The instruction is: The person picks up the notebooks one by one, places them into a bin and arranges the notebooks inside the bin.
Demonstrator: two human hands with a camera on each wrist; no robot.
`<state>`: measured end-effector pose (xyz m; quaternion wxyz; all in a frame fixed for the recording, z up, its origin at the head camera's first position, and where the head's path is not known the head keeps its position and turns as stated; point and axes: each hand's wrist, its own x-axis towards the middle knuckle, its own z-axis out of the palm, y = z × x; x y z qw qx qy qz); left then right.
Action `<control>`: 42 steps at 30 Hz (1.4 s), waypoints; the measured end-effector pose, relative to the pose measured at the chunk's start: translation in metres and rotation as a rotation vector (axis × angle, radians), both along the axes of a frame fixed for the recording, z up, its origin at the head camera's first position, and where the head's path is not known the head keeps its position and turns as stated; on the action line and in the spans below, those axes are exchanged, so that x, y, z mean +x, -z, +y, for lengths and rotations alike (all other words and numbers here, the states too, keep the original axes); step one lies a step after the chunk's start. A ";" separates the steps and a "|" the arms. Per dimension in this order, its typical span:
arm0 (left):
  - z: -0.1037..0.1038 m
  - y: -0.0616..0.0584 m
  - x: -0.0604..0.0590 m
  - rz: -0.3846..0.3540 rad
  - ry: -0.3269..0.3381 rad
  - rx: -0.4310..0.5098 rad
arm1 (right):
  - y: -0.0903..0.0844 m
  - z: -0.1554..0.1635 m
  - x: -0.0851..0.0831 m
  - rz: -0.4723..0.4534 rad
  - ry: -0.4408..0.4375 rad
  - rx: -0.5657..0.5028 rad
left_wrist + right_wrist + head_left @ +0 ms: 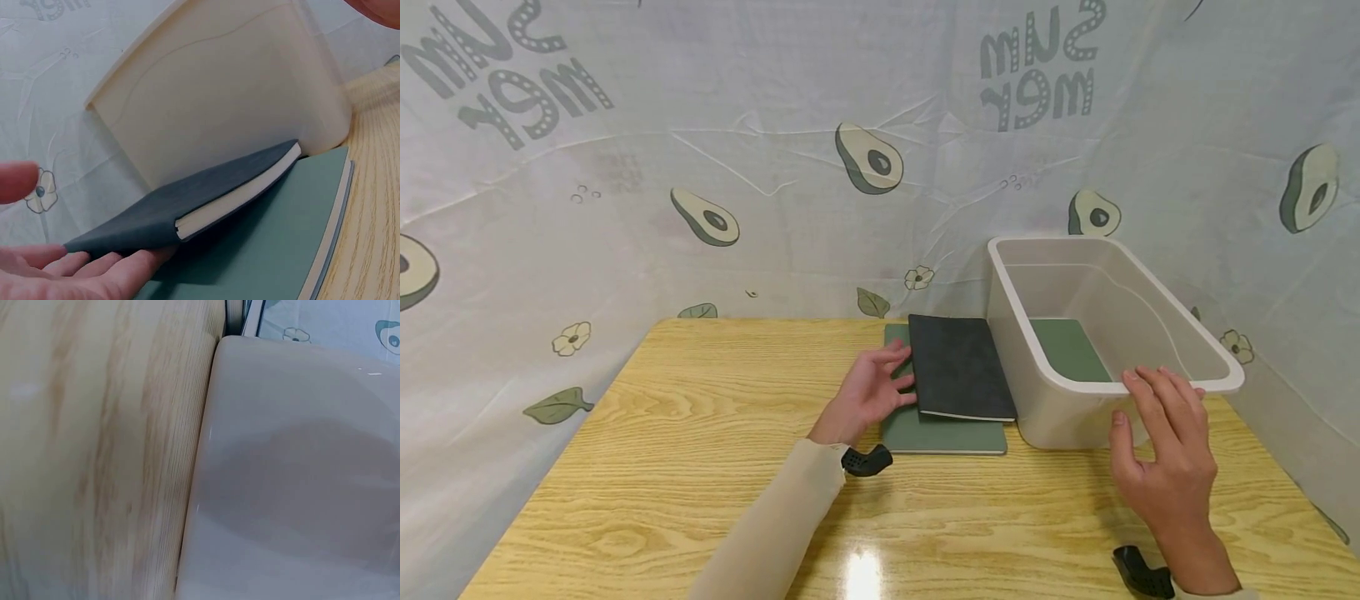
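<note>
A black notebook [962,367] lies partly over a green notebook [940,437], close to the bin's left side. My left hand [868,387] is at the black notebook's left edge. In the left wrist view, its fingers [134,269] reach under the spine of the black notebook [187,194], which tilts up off the green one [275,212]; the thumb stays apart from it. My right hand [1172,450] touches the near rim of the pale plastic bin [1075,417] with its fingertips, thumb held away. The right wrist view shows the bin's wall [300,475] but no hand.
Inside the bin, a green flat item [1071,350] lies on the bottom. A wooden table [737,400] carries everything. Behind it hangs a pale curtain [775,158] with avocado prints. Both wrists wear black bands, the left one [867,461] near the green notebook.
</note>
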<state>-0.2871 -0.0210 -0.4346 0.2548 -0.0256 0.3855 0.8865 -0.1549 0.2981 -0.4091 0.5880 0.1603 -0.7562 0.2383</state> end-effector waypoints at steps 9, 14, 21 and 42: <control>0.009 0.004 0.000 0.047 0.044 -0.173 | 0.002 0.004 -0.002 0.003 0.004 0.001; 0.012 0.005 -0.002 0.051 0.060 -0.193 | 0.003 0.004 -0.003 -0.001 0.018 0.004; 0.014 0.006 -0.003 0.054 0.049 -0.234 | 0.002 0.004 -0.003 0.006 0.014 0.004; 0.008 -0.007 0.003 0.017 -0.056 -0.201 | 0.004 0.004 -0.003 -0.013 0.012 0.003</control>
